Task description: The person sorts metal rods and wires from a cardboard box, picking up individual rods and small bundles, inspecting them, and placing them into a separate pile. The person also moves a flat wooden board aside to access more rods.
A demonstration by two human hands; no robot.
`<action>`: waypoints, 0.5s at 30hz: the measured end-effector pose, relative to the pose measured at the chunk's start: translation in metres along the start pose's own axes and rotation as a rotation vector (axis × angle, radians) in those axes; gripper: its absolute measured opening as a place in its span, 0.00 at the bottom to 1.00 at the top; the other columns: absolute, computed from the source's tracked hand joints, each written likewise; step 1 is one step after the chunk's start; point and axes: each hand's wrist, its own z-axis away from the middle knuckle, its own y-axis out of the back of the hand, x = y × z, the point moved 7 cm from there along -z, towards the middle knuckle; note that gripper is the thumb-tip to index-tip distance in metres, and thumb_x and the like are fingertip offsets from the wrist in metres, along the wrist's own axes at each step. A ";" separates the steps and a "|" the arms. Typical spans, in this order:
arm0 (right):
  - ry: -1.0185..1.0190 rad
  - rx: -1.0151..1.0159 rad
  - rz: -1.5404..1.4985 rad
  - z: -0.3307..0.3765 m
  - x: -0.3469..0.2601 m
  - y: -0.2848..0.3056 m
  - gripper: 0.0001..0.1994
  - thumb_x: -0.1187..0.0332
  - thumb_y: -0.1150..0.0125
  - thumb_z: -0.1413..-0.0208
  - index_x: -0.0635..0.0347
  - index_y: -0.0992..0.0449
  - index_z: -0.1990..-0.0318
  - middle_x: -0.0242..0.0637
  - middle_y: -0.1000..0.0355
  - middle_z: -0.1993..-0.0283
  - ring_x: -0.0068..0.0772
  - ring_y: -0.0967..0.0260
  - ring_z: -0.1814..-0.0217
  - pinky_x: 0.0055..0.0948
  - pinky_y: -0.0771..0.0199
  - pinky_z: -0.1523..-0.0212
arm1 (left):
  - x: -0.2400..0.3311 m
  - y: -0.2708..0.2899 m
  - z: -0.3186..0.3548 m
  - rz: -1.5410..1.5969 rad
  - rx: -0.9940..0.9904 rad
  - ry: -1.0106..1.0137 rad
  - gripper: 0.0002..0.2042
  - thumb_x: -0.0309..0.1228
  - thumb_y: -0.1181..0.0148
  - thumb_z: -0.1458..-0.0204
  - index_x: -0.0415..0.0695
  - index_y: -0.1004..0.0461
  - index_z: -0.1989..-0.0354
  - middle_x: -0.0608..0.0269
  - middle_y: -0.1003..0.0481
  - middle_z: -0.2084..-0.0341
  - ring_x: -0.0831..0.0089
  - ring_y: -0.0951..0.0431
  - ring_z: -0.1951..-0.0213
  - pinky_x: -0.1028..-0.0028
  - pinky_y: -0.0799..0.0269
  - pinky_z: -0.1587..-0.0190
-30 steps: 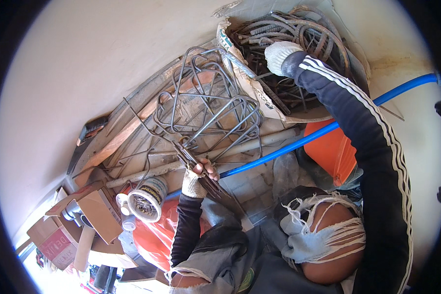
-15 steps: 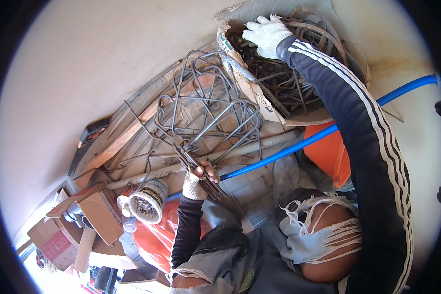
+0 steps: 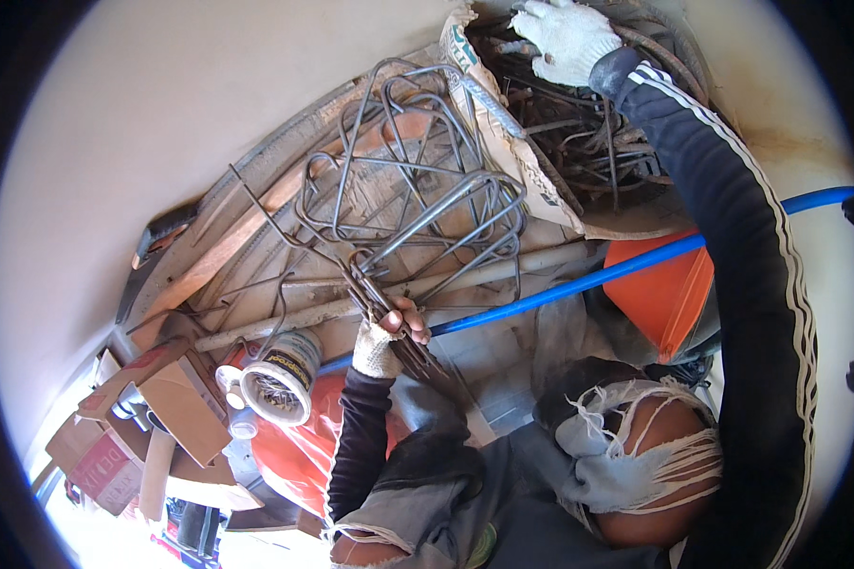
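My left hand, in a white knit glove with bare fingertips, is closed around a bundle of thin rusty steel rods. Far to the right, my right hand wears a white glove and reaches over an open sack. Its fingers are spread among tangled scrap steel bars; some fingertips are hard to make out against the metal. Between the two hands lies a heap of bent steel stirrups, just beyond the left hand's bundle.
A blue pipe crosses in front of my knees. To the left stand a white bucket holding small metal pieces and open cardboard boxes. Wooden planks run along the wall. Something orange lies under the pipe.
The view has shifted a little. My right hand has moved slightly farther right over the scrap in the sack. My left hand keeps its hold on the rods.
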 end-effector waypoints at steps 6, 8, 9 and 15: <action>-0.169 -0.043 0.045 0.003 -0.006 -0.008 0.22 0.59 0.34 0.58 0.50 0.25 0.52 0.40 0.29 0.50 0.48 0.33 0.46 0.55 0.31 0.48 | 0.002 0.000 -0.002 -0.063 -0.029 0.021 0.15 0.33 0.35 0.45 0.40 0.28 0.54 0.53 0.24 0.71 0.61 0.25 0.71 0.60 0.26 0.66; -0.232 -0.059 0.118 0.005 -0.006 -0.003 0.23 0.62 0.37 0.51 0.54 0.28 0.46 0.41 0.29 0.44 0.48 0.32 0.42 0.50 0.29 0.43 | 0.002 0.000 -0.002 -0.133 -0.039 0.035 0.14 0.34 0.35 0.45 0.42 0.27 0.54 0.57 0.25 0.71 0.63 0.26 0.72 0.60 0.28 0.67; -0.174 0.033 0.070 0.008 -0.011 0.006 0.22 0.62 0.38 0.50 0.55 0.28 0.46 0.42 0.28 0.46 0.48 0.31 0.43 0.49 0.30 0.42 | 0.002 0.001 -0.002 -0.113 -0.014 0.035 0.15 0.34 0.34 0.46 0.41 0.27 0.54 0.57 0.25 0.72 0.62 0.26 0.72 0.61 0.28 0.68; -0.162 -0.141 -0.340 0.033 -0.043 -0.023 0.14 0.64 0.47 0.47 0.61 0.24 0.57 0.53 0.23 0.57 0.52 0.24 0.54 0.48 0.24 0.51 | 0.001 0.002 -0.001 -0.129 -0.004 0.017 0.15 0.35 0.34 0.46 0.41 0.27 0.55 0.57 0.26 0.72 0.62 0.26 0.73 0.60 0.27 0.68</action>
